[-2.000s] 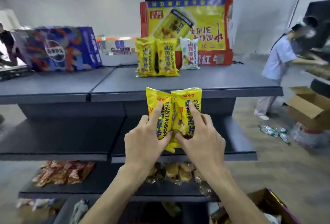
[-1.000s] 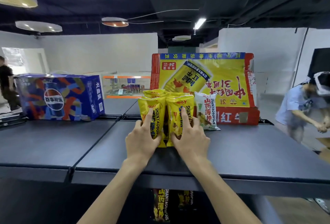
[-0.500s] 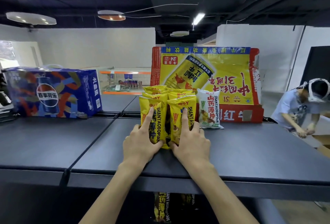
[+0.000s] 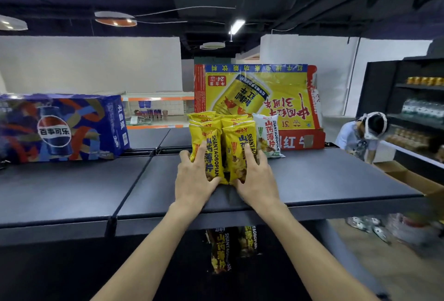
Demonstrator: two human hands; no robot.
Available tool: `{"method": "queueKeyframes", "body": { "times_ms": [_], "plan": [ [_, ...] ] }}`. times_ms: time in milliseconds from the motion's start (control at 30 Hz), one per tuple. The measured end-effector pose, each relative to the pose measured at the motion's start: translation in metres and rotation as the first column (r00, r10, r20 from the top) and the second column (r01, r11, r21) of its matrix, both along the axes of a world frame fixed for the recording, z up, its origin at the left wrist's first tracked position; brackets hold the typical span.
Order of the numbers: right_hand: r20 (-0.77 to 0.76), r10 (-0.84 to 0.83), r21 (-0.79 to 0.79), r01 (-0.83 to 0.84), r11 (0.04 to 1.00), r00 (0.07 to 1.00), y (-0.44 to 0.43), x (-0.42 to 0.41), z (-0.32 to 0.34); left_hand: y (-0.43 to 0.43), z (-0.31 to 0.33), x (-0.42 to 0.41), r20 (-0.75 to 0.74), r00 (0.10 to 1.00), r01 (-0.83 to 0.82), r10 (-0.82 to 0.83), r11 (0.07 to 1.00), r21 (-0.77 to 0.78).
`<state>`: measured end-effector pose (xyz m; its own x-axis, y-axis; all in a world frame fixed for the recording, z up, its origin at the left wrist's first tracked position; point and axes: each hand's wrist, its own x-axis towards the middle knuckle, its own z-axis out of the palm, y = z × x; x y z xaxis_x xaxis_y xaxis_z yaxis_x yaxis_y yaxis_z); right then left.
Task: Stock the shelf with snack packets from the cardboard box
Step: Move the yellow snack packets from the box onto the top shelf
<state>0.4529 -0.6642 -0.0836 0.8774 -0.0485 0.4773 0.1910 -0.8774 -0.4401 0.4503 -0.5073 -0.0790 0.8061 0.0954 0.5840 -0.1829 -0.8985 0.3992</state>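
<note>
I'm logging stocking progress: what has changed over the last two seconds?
The left hand and right hand lifted the two yellow packets from below the top shelf and stood them on it, in front of the yellow packets already there. The hands still hold them. The white packet, Pepsi carton and Red Bull carton stayed put.

Glossy plastic snack pkts, matt smooth shelf, glossy cardboard carton

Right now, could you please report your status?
Left hand holds left yellow packet, right hand the right yellow packet. Both upright on shelf. Nothing blocking.
</note>
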Motion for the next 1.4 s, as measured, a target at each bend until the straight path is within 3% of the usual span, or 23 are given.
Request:
{"method": "queueKeyframes", "body": {
  "times_ms": [100,200,467,667,833,1133,1400],
  "plan": [
    [0.000,-0.040,-0.014,0.040,0.999,0.999,0.002,-0.014,-0.002,0.004,0.004,-0.008,-0.011,1.000,-0.025,0.025,0.999,0.026],
    [-0.006,-0.062,-0.047,0.062,0.997,0.998,-0.001,-0.027,0.003,0.001,0.004,-0.016,0.086,0.995,-0.057,0.045,0.989,0.137],
    [0.041,-0.128,-0.095,0.132,0.987,0.991,-0.038,-0.066,0.019,-0.044,0.016,-0.047,0.093,0.989,0.090,-0.116,0.965,0.245],
    [-0.003,-0.211,-0.079,0.210,0.974,0.977,-0.113,-0.106,0.016,-0.126,0.022,-0.072,0.055,0.961,0.239,-0.270,0.917,0.320],
    [-0.036,-0.328,-0.055,0.326,0.944,0.944,-0.211,-0.149,0.006,-0.228,0.017,-0.101,0.054,0.951,0.269,-0.305,0.898,0.347],
    [-0.105,-0.363,-0.075,0.357,0.931,0.926,-0.382,-0.204,-0.035,-0.401,-0.031,-0.146,-0.037,0.890,0.427,-0.455,0.802,0.418],
    [-0.216,-0.337,-0.089,0.325,0.941,0.916,-0.460,-0.214,-0.091,-0.452,-0.081,-0.138,-0.259,0.870,0.493,-0.420,0.733,0.469]
  ]
}}
